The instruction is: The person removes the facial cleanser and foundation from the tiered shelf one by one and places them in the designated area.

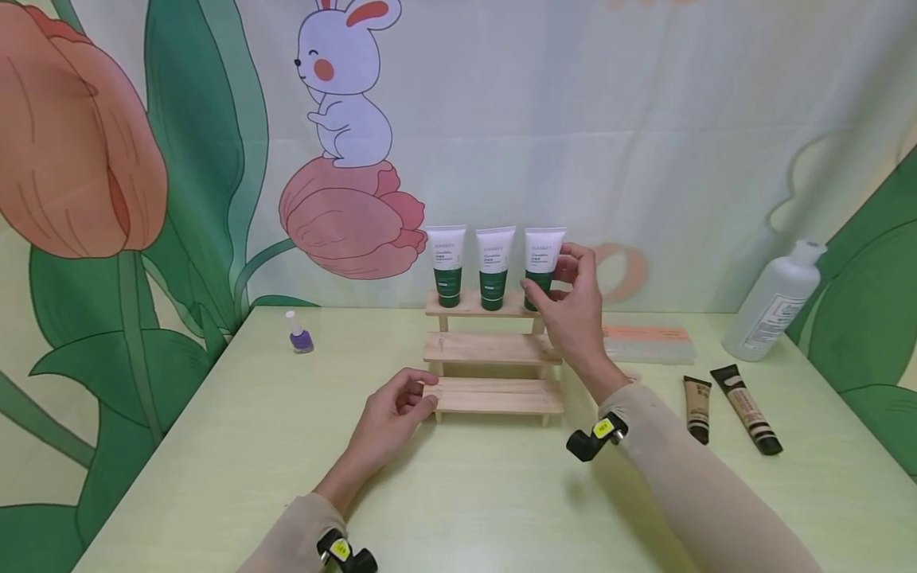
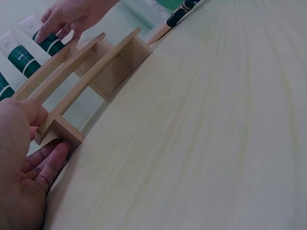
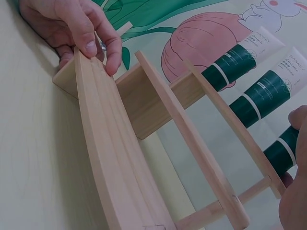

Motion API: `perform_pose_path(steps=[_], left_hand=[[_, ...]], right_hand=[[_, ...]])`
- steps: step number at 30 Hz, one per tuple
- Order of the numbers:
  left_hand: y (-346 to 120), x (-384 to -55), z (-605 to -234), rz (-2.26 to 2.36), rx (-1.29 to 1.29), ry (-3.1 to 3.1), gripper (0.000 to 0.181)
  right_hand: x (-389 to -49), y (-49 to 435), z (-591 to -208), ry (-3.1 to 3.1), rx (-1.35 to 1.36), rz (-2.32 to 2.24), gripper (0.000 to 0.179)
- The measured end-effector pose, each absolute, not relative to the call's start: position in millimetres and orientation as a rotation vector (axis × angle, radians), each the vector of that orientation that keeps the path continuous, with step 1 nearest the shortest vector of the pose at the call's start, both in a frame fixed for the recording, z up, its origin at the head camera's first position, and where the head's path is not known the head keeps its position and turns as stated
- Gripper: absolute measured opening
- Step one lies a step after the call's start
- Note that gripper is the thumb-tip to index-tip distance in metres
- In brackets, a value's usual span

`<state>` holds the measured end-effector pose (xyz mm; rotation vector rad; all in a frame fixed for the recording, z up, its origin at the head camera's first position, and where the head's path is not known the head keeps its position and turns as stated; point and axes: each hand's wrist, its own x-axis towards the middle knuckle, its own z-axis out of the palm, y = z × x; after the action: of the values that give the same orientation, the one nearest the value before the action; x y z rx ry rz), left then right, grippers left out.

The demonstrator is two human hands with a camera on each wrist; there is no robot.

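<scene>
A three-step wooden display stand (image 1: 494, 398) stands on the table. Along its top step are white-and-green cosmetic tubes, cap down: a left tube (image 1: 448, 270), a middle tube (image 1: 494, 270) and a right tube (image 1: 544, 253). My right hand (image 1: 579, 314) pinches the right tube between thumb and fingers at the step's right end. The left hand (image 1: 390, 415) grips the left end of the lowest step; in the right wrist view its thumb and a finger (image 3: 113, 60) lie on the board. The middle and lowest steps carry nothing.
A purple nail polish bottle (image 1: 301, 341) stands at the back left. Behind my right hand lies a flat orange-and-clear box (image 1: 652, 346). At the right are a small brown tube (image 1: 697, 406), a longer brown tube (image 1: 748, 410) and a white bottle (image 1: 774, 306). A printed curtain hangs behind.
</scene>
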<state>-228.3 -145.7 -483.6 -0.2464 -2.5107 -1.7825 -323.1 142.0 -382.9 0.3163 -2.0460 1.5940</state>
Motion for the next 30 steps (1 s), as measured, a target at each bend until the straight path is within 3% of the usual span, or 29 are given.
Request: perform_pose_path(steps=[30], left_hand=[[-145.7,-228.8,-483.2,-1.755,-0.261,-2.520,0.024]], right_hand=[[-291.6,179.1,-357.9,-1.956,0.297,1.516,0.062]])
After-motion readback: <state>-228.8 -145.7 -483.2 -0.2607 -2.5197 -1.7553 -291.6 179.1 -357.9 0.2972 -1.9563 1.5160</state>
